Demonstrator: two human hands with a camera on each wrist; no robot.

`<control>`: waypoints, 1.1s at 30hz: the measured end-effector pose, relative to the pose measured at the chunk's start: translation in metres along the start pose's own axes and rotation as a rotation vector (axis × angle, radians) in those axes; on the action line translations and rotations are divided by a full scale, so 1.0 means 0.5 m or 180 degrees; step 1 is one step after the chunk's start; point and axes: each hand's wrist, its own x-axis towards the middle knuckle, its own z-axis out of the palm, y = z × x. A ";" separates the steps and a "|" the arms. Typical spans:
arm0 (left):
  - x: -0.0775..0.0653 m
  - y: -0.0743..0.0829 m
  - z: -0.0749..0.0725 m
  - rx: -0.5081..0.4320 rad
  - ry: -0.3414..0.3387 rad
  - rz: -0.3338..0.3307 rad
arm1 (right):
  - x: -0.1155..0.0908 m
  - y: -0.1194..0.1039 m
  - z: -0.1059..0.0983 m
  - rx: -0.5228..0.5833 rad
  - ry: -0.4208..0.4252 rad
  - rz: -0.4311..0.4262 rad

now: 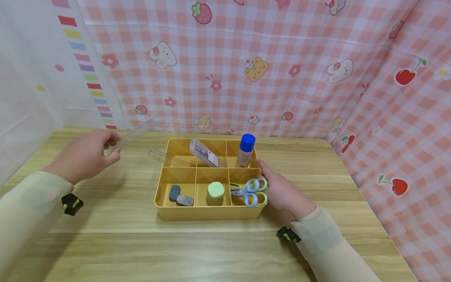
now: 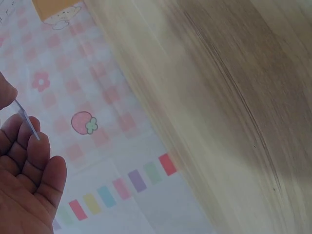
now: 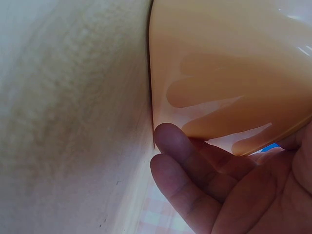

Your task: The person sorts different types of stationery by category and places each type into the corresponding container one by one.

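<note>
My left hand (image 1: pixel 86 154) pinches a clear plastic ruler (image 1: pixel 135 133) between thumb and fingertips, left of the yellow organizer box (image 1: pixel 208 213). The ruler slants up toward the back curtain; the left wrist view shows only its thin edge (image 2: pixel 28 119). At the box's right side, my right hand (image 1: pixel 282 192) grips the wall, fingers against its outer face (image 3: pixel 219 92) near the table. Another clear ruler (image 1: pixel 156 155) leans out over the box's left rim. A clear case (image 1: pixel 206 152) tilts in the back middle compartment, and a blue-capped glue stick (image 1: pixel 245 150) stands at back right.
Front compartments hold two grey erasers (image 1: pixel 184 200), a green-lidded small jar (image 1: pixel 215 194) and two pairs of scissors (image 1: pixel 251 192), whose handles overhang the right rim. A checked curtain (image 1: pixel 225 98) borders the wooden table (image 1: pixel 218 250) behind and at right.
</note>
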 end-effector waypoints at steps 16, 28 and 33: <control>0.004 0.033 0.005 -0.0074 0.0179 0.0288 | 0.000 0.001 0.000 0.0018 -0.0002 -0.0066; 0.004 0.050 0.007 -0.0029 0.0188 0.0520 | -0.001 0.002 0.000 0.0051 -0.0024 0.0014; 0.005 0.049 0.010 0.0027 0.0192 0.0594 | -0.002 0.001 -0.001 0.0038 -0.0026 0.0020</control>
